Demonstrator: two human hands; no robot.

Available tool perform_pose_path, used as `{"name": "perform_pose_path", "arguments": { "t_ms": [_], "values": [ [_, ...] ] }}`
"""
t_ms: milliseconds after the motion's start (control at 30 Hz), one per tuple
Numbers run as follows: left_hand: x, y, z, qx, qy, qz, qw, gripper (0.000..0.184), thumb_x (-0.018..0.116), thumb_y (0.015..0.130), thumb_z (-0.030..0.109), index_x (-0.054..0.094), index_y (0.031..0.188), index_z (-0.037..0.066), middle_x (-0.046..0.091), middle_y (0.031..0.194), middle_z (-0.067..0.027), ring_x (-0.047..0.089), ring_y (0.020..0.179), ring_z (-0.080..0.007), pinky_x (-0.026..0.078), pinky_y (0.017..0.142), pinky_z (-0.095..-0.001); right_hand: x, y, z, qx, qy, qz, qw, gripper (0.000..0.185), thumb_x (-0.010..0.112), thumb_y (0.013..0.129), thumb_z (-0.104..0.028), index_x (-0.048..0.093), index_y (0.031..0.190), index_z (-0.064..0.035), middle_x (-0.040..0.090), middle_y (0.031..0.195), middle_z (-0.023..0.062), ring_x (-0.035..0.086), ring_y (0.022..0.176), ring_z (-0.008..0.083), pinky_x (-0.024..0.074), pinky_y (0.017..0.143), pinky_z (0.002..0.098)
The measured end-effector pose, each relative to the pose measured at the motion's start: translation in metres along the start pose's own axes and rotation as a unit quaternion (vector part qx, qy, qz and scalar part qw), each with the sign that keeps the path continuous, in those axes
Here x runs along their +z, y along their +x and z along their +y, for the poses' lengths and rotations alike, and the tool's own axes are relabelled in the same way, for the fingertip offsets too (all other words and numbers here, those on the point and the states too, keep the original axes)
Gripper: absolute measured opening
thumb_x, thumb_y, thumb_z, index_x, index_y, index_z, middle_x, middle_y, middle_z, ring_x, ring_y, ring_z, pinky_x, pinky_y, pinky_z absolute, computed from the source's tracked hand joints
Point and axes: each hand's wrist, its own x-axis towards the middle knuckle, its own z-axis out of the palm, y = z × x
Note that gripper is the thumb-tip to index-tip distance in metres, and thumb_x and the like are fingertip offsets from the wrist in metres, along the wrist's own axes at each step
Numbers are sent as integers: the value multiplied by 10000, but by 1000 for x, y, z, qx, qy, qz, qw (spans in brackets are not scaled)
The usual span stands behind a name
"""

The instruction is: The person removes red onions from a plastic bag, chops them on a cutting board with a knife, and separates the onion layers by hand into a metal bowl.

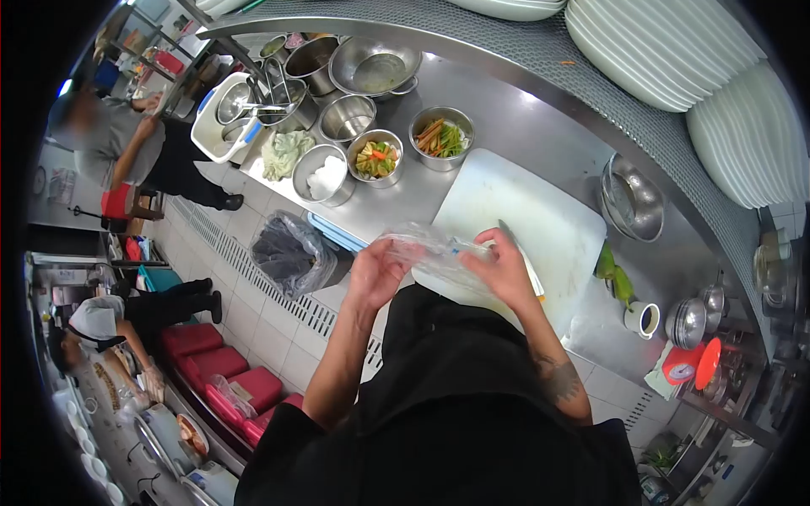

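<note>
A clear plastic bag (434, 247) is stretched between my two hands, above the near left part of a white cutting board (523, 211). My left hand (377, 271) pinches the bag's left end. At the other end, my right hand (499, 263) has its fingers closed on the plastic. Beside my right hand a knife (508, 232) lies on the board, partly hidden by the hand. Beyond the board's left corner stands a steel pot of cut green and orange vegetables (440, 138).
Steel pots (348, 118), a white tub (226, 118) and a lined bin (295, 253) are at the left. Green peppers (614, 274), a cup (642, 319) and steel bowls (633, 198) lie right. Stacked plates (662, 51) stand on the shelf. Two people work at the far left.
</note>
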Motion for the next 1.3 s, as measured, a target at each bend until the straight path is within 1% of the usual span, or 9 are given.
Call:
{"name": "perform_pose_path", "arguments": {
  "t_ms": [133, 300, 467, 567, 733, 867, 1000, 1067, 1300],
  "values": [
    [13, 6, -4, -23, -73, -13, 997, 297, 417, 995, 162, 593, 1159, -11, 657, 996, -109, 630, 896, -237, 511, 966, -447, 23, 19, 31, -127, -69, 1, 989, 145, 603, 935, -156, 603, 1038, -54, 581, 956, 91, 640, 850, 263, 540, 689, 427],
    [-17, 26, -10, -4, -39, -2, 999, 143, 503, 984, 134, 572, 1098, 79, 587, 845, -14, 516, 628, -118, 453, 548, -296, 17, 69, 45, 59, 313, -73, 945, 194, 559, 993, -142, 594, 1106, 12, 613, 1095, 135, 657, 929, 285, 551, 741, 411],
    [-7, 11, -16, -8, 254, -5, 967, 245, 647, 934, 139, 585, 1165, 88, 653, 965, -19, 585, 755, -89, 494, 620, -256, 25, 79, 19, 198, 572, -45, 795, 151, 533, 988, -144, 580, 996, 0, 598, 863, 64, 606, 719, 174, 496, 582, 315],
    [-4, 17, -16, -9, 437, 22, 899, 259, 679, 920, 104, 583, 1157, 66, 655, 978, -29, 607, 792, -101, 531, 701, -280, 27, 92, 38, 208, 470, -146, 846, 173, 547, 998, -230, 576, 941, -68, 508, 682, -6, 466, 510, 87, 379, 455, 270],
    [-30, 47, 5, -58, -39, 67, 995, 226, 434, 1025, 157, 552, 866, 48, 602, 784, -66, 616, 792, -238, 527, 843, -373, 26, 88, 29, 189, 384, -247, 869, 244, 615, 962, -328, 625, 945, -85, 496, 650, -28, 339, 427, 81, 303, 409, 257],
    [-28, 51, 36, -3, -83, 90, 993, 268, 367, 1001, 157, 515, 796, 65, 540, 711, -69, 582, 773, -265, 494, 856, -417, 34, 103, 5, 169, 366, -310, 861, 308, 657, 935, -392, 639, 963, -86, 519, 651, -34, 364, 436, 59, 277, 396, 247],
    [-53, 64, 53, 2, -216, -185, 959, 186, 462, 971, 159, 542, 841, 52, 515, 755, -47, 509, 671, -195, 439, 637, -333, 39, 125, -30, 17, 361, -254, 897, 178, 698, 926, -228, 642, 990, -71, 595, 732, -3, 498, 513, 71, 393, 441, 256],
    [-59, 71, 49, 94, 56, 150, 983, 179, 557, 954, 193, 560, 911, 19, 533, 770, -38, 505, 668, -154, 445, 638, -304, 44, 144, -17, 21, 345, -235, 908, 151, 702, 919, -164, 634, 1005, -60, 608, 793, 3, 555, 586, 85, 446, 491, 261],
    [-75, 70, 23, 321, 521, 269, 744, 458, 771, 809, 231, 556, 1138, -4, 590, 1017, -146, 569, 902, -243, 477, 784, -381, 81, 141, 4, -265, -113, 111, 951, 316, 696, 855, -120, 574, 1135, -40, 626, 908, 143, 618, 832, 323, 501, 733, 459]
  ]
}}
